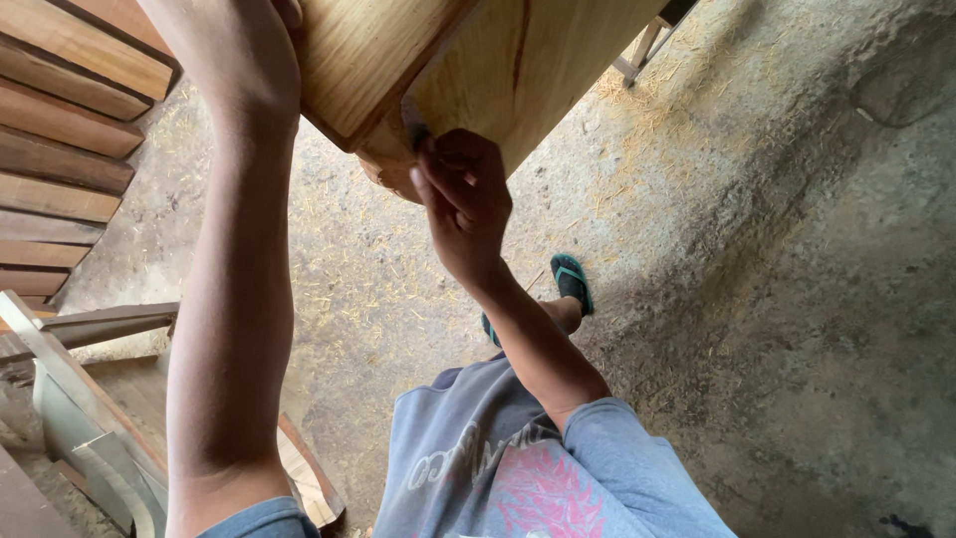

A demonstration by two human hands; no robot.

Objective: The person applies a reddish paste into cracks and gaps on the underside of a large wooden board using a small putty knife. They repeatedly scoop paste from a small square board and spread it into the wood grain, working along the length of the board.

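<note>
Wooden panel piece [478, 60] is steadied up top by left hand [284, 15], grip unclear/cropped, so right hand [463, 199], pinched on small sandpaper scrap [416, 130], can be pressed to its corner.

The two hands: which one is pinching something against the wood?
The right hand. Its fingertips press a small grey scrap against the edge of the wooden piece. The left hand reaches higher, mostly out of view, steadying the wood.

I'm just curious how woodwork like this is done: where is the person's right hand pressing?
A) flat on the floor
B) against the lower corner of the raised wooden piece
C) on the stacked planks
B: the right hand pinches something small against the corner of the wooden piece.
</note>
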